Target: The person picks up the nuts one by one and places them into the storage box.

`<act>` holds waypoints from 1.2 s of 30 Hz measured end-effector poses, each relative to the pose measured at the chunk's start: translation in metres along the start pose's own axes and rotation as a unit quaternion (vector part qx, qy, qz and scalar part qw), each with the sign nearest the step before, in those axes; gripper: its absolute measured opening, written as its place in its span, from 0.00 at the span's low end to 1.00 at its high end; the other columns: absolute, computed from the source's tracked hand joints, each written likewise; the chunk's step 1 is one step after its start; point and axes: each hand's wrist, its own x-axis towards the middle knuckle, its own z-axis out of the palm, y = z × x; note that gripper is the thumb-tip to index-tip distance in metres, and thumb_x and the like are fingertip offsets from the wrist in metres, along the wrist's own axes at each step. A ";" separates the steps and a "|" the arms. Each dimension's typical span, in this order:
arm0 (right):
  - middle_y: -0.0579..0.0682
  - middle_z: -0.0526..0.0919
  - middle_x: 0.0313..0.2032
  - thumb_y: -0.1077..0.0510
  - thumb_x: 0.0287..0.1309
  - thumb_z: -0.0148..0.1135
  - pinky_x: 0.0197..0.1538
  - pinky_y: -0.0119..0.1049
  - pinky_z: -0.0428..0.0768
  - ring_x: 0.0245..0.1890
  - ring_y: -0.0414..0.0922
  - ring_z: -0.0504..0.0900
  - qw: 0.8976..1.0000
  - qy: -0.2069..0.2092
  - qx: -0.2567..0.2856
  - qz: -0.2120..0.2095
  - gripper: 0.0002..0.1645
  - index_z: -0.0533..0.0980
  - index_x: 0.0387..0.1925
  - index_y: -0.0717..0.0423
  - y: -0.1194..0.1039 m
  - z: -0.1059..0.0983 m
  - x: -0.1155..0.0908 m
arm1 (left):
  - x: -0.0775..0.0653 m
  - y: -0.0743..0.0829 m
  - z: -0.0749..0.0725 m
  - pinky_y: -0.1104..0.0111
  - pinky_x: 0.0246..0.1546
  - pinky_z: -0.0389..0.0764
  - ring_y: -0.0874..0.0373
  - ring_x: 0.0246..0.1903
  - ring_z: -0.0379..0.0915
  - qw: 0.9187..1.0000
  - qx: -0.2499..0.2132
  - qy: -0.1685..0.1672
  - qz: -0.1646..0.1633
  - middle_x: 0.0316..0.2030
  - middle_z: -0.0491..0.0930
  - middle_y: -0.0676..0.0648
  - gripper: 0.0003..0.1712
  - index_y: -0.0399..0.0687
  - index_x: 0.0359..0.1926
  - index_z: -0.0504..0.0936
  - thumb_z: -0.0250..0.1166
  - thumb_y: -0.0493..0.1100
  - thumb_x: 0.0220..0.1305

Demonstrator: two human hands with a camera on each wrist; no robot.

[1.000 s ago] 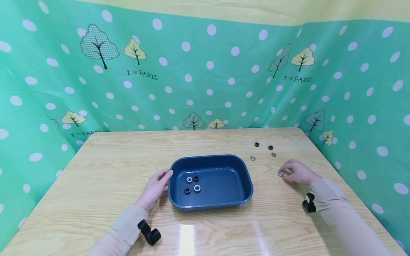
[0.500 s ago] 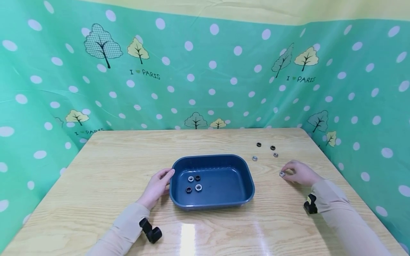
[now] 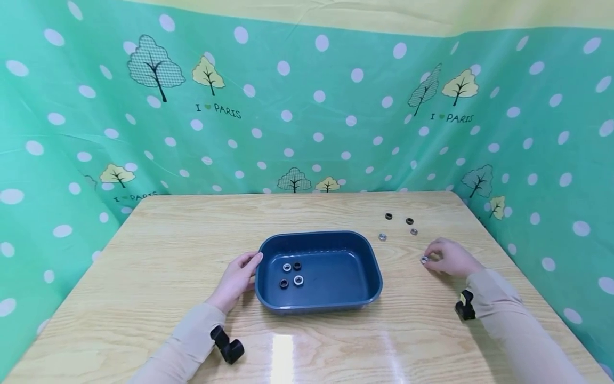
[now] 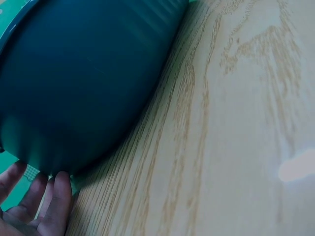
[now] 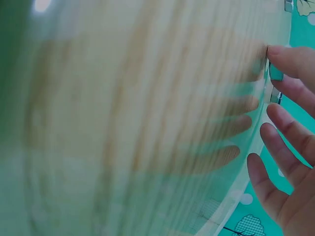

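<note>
My left hand point(image 3: 236, 281) is at the left end of a dark blue plastic tray point(image 3: 318, 308), thumb over the rim and fingers against the outer wall. In the left wrist view the fingertips point(image 4: 61, 182) touch that wall from outside. Two silver nuts point(image 3: 299, 280) and two black nuts point(image 3: 284, 284) lie in the tray's left half. To the right of the tray, my right hand point(image 3: 451, 260) pinches a silver hex nut point(image 3: 424, 260) between thumb and index finger, low over the table. The right wrist view shows this nut point(image 5: 276, 72) edge-on, with the other fingers spread below.
Behind the right hand, two black nuts point(image 3: 410, 221) and two silver nuts point(image 3: 382, 237) lie scattered on the wood-grain table point(image 3: 192, 229). A green dotted curtain point(image 3: 268, 133) surrounds the back and sides. Black wrist cameras point(image 3: 229, 346) sit on both sleeves.
The head view has shifted slightly. Both hands, the pinched nut and the tray stay in nearly the same places.
</note>
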 end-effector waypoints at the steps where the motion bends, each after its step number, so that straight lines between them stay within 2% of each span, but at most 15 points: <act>1: 0.58 0.79 0.40 0.58 0.48 0.70 0.48 0.55 0.75 0.43 0.57 0.77 1.000 0.002 0.000 -0.001 0.07 0.80 0.29 0.54 0.000 -0.001 0.000 | 0.000 0.000 0.000 0.63 0.45 0.83 0.49 0.52 0.75 1.000 0.001 0.000 0.000 0.58 0.73 0.35 0.31 0.40 0.63 0.68 0.51 0.58 0.70; 10: 0.57 0.78 0.39 0.58 0.50 0.69 0.41 0.45 0.75 0.38 0.50 0.75 0.999 0.008 0.049 0.019 0.07 0.77 0.28 0.54 -0.003 -0.002 0.001 | 0.001 -0.002 0.000 0.66 0.43 0.83 0.56 0.45 0.77 1.000 -0.012 0.006 -0.002 0.55 0.74 0.36 0.30 0.40 0.62 0.69 0.52 0.57 0.70; 15: 0.57 0.79 0.39 0.59 0.50 0.68 0.44 0.47 0.76 0.41 0.52 0.76 0.997 0.023 0.074 0.016 0.07 0.77 0.29 0.56 -0.002 0.000 0.003 | 0.001 -0.003 0.000 0.68 0.40 0.83 0.59 0.42 0.78 1.000 -0.017 0.008 -0.001 0.54 0.74 0.36 0.28 0.40 0.61 0.69 0.51 0.55 0.70; 21: 0.61 0.78 0.42 0.59 0.51 0.68 0.48 0.53 0.77 0.45 0.57 0.76 0.994 0.034 0.105 0.027 0.09 0.77 0.31 0.59 0.001 0.003 0.003 | 0.001 -0.001 0.000 0.65 0.44 0.83 0.54 0.47 0.77 1.000 -0.006 0.006 -0.001 0.56 0.73 0.36 0.31 0.40 0.62 0.68 0.51 0.57 0.70; 26: 0.64 0.77 0.44 0.60 0.51 0.67 0.50 0.54 0.78 0.47 0.58 0.75 0.991 0.039 0.124 0.035 0.11 0.78 0.35 0.63 0.003 0.004 0.003 | 0.003 0.000 0.001 0.64 0.45 0.83 0.51 0.50 0.76 1.000 0.002 0.005 0.001 0.57 0.73 0.35 0.31 0.40 0.63 0.68 0.51 0.57 0.70; 32: 0.66 0.76 0.48 0.63 0.52 0.65 0.51 0.54 0.78 0.49 0.60 0.74 0.988 0.049 0.142 0.026 0.12 0.78 0.38 0.65 0.002 0.003 0.004 | 0.004 0.000 0.003 0.65 0.43 0.83 0.55 0.46 0.76 1.000 -0.005 0.006 0.001 0.55 0.73 0.36 0.28 0.39 0.62 0.68 0.50 0.55 0.71; 36: 0.66 0.75 0.49 0.64 0.52 0.64 0.52 0.54 0.79 0.50 0.61 0.74 0.986 0.055 0.156 0.008 0.09 0.78 0.36 0.64 -0.004 0.002 0.005 | 0.004 0.000 0.003 0.64 0.44 0.83 0.53 0.48 0.76 1.000 -0.001 0.006 0.002 0.56 0.73 0.36 0.29 0.39 0.63 0.68 0.50 0.55 0.71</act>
